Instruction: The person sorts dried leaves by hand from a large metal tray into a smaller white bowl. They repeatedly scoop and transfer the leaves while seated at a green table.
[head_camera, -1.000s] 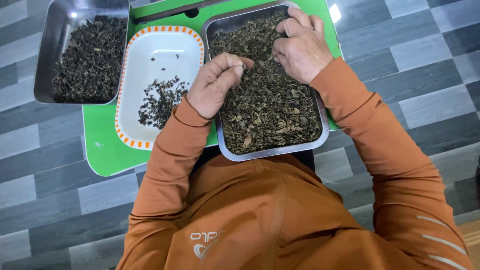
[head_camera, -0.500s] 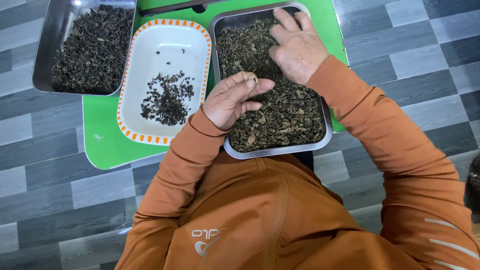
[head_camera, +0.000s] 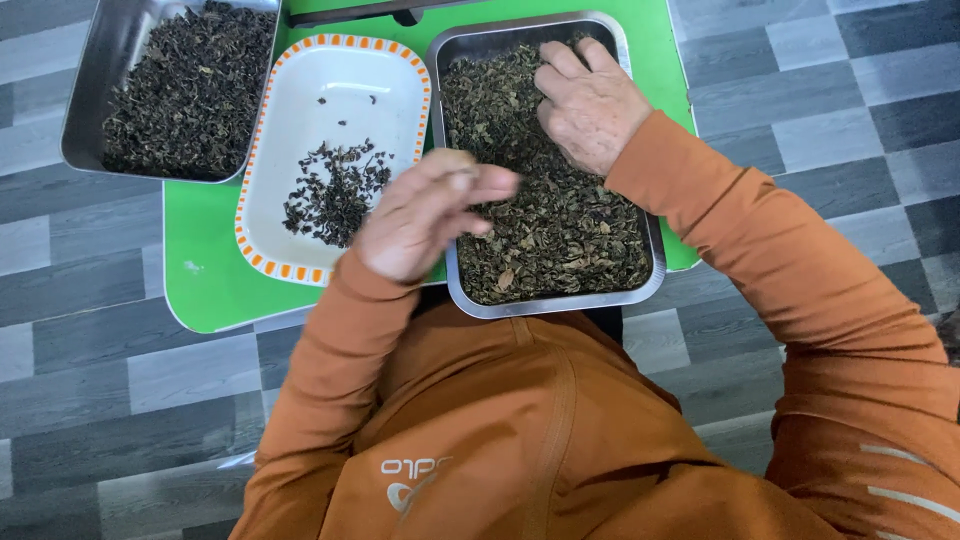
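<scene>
My left hand (head_camera: 430, 215) hovers, blurred by motion, over the left rim of the metal tray (head_camera: 556, 303). Its fingertips are pinched together on a small bit of dried leaves. The tray is full of dark dried leaves (head_camera: 570, 225). My right hand (head_camera: 590, 100) lies palm down on the leaves at the tray's far end, fingers spread, holding nothing. Left of the tray stands a white oval dish with an orange-dashed rim (head_camera: 300, 100), which holds a small heap of picked leaves (head_camera: 335, 190).
A second metal tray (head_camera: 95, 90) of dark leaves sits at the far left. All three containers rest on a low green table (head_camera: 205, 285) over a grey tiled floor (head_camera: 110, 400). My orange sleeves and torso fill the lower view.
My left hand has lifted out of the tray's leaves and swung left toward the white dish. My right hand has stayed on the leaves at the far end.
</scene>
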